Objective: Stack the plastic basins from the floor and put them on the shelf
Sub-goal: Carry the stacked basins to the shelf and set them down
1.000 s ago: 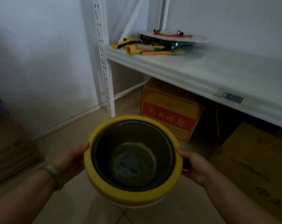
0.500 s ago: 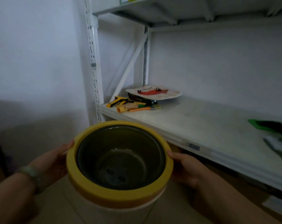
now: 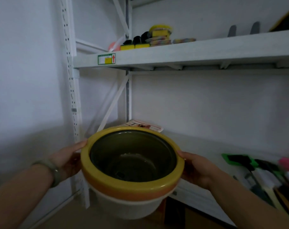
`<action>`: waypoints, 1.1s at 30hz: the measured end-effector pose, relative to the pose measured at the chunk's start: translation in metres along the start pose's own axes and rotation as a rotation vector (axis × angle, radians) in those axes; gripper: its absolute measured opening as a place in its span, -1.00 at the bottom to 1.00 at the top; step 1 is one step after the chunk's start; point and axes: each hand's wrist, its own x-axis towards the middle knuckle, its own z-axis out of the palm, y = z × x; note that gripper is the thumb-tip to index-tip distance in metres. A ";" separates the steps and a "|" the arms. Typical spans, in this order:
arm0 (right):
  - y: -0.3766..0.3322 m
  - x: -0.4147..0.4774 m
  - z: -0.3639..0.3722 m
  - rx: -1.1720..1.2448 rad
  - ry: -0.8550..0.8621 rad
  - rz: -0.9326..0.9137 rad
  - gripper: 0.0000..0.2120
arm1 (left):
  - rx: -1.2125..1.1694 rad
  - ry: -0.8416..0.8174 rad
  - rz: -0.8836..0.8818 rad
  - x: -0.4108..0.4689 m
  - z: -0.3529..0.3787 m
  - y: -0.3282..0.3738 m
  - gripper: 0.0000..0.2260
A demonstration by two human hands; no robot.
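I hold a stack of nested plastic basins (image 3: pixel 132 185) in front of me: a dark one inside, a yellow rim, an orange band and a white basin at the bottom. My left hand (image 3: pixel 67 160) grips the left side of the rim, and my right hand (image 3: pixel 197 168) grips the right side. The stack hangs level in front of the left end of the white lower shelf (image 3: pixel 198 144), whose left part it hides. A second white shelf (image 3: pixel 181 52) runs above.
A flat printed card (image 3: pixel 145 127) lies on the lower shelf behind the basins. Brushes and scrapers (image 3: pixel 262 172) lie at its right. Sponges and coloured cloths (image 3: pixel 150 39) sit on the upper shelf. A perforated white upright (image 3: pixel 71 90) stands at left by the wall.
The basin stack has risen from above the floor to the level of the lower shelf, and my view has tilted up, so the upper shelf now shows. Both hands keep their grip.
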 end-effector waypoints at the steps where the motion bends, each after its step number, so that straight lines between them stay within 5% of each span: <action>1: -0.009 0.001 -0.010 -0.004 0.023 -0.017 -0.57 | -0.007 0.001 -0.003 0.006 0.014 0.003 -0.38; 5: -0.035 0.005 -0.049 0.025 0.087 -0.083 -0.17 | -0.058 -0.024 -0.002 0.031 0.073 0.006 -0.64; 10: -0.054 0.009 -0.093 0.091 0.152 -0.135 -0.52 | -0.128 -0.055 -0.032 0.055 0.137 0.004 -0.87; 14: -0.059 0.015 -0.123 0.152 0.193 -0.156 -0.68 | -0.165 -0.120 -0.075 0.072 0.175 -0.004 -0.85; 24: -0.055 0.042 -0.168 0.187 0.307 -0.186 -0.69 | -0.238 -0.189 0.007 0.111 0.231 -0.040 -0.85; 27: -0.053 0.049 -0.179 0.170 0.378 -0.162 -0.59 | -0.220 -0.192 0.010 0.121 0.243 -0.047 -0.82; 33: -0.045 0.063 -0.209 0.211 0.424 -0.166 0.03 | -0.150 -0.234 0.047 0.136 0.265 -0.054 -0.72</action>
